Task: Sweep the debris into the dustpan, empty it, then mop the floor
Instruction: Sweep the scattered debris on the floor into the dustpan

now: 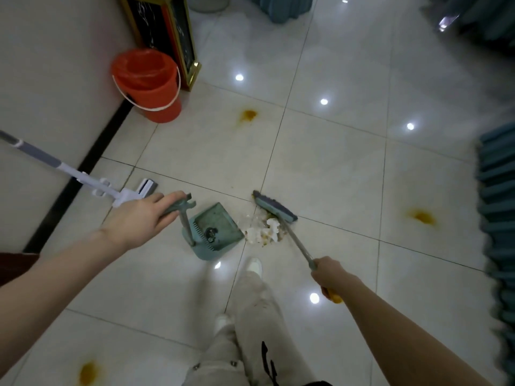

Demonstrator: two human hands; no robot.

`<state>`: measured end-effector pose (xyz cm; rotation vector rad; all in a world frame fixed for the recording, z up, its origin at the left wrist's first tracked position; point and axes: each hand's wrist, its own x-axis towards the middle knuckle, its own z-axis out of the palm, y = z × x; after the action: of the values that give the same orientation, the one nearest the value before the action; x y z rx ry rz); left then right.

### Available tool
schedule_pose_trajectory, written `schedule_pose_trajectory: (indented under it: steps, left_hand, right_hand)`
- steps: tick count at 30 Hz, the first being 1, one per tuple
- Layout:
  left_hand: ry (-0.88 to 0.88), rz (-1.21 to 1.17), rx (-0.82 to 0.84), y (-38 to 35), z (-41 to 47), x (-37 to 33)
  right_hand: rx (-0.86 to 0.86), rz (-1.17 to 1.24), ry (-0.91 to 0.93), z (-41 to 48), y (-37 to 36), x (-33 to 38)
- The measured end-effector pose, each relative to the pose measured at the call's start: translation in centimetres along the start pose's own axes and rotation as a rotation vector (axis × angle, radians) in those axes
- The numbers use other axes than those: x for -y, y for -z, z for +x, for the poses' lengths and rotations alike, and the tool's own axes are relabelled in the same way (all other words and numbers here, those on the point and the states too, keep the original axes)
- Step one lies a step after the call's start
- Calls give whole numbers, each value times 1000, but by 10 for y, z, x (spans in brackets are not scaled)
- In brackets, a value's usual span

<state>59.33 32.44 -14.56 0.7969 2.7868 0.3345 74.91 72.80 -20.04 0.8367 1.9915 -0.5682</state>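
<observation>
A teal dustpan (220, 222) stands on the tiled floor with a bit of dark debris inside. My left hand (139, 215) grips the top of its upright handle (182, 211). A pile of crumpled white and brownish debris (263, 232) lies just right of the pan's open edge. The broom head (274, 208) rests behind the pile, touching it. My right hand (330, 275) holds the broom's metal handle low down. A white and grey mop (83, 179) leans against the left wall, its head on the floor.
An orange bucket (150, 84) lined with a bag sits by the wall at the back left, beside a gold-framed stand (170, 32). Yellow stains (248, 115) mark the tiles at several spots. Teal fabric (496, 207) hangs along the right edge. My feet stand near the dustpan.
</observation>
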Motion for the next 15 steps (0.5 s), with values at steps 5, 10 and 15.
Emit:
schedule_pose_trajectory:
  steps: [5, 10, 15]
  left_hand:
    - [-7, 33, -75, -3, -54, -11]
    - [42, 79, -93, -6, -93, -19]
    - [89, 63, -113, -18, -123, -25]
  right_hand:
    - [-4, -112, 62, -43, -25, -23]
    - [-39, -116, 111, -69, -2, -28]
    - [-51, 56, 123, -71, 42, -13]
